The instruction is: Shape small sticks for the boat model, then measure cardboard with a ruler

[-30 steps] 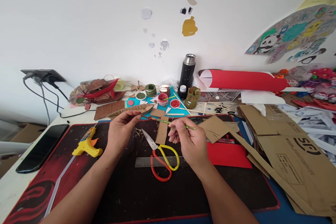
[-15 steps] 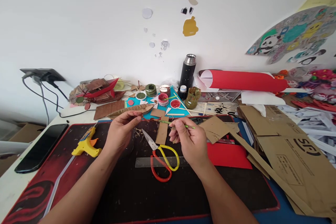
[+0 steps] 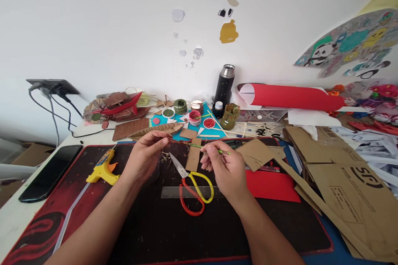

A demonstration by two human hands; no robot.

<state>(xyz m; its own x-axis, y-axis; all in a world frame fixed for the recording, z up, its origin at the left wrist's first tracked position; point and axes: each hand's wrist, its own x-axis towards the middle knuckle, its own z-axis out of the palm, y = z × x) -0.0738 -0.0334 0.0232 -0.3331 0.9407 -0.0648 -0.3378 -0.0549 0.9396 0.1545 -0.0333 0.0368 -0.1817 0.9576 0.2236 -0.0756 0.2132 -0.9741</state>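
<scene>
Between the thumb and fingers of my right hand is a thin green paintbrush, its tip pointing left. My left hand pinches a small reddish-brown piece, mostly hidden by the fingers. The brush tip is at or very near this piece; whether they touch I cannot tell. Below the hands lie scissors with one red and one yellow handle, across a clear ruler. Behind them are open jars of red paint and green paint, and a lid with red paint.
A yellow glue gun and a black phone lie on the left. Cardboard pieces, red paper and flattened cardboard are on the right. Behind stand a black flask, a murky jar and a model boat.
The brush has tilted slightly, its tip staying by the piece in my left hand. Both hands keep their grip, and the whole view has shifted a little.
</scene>
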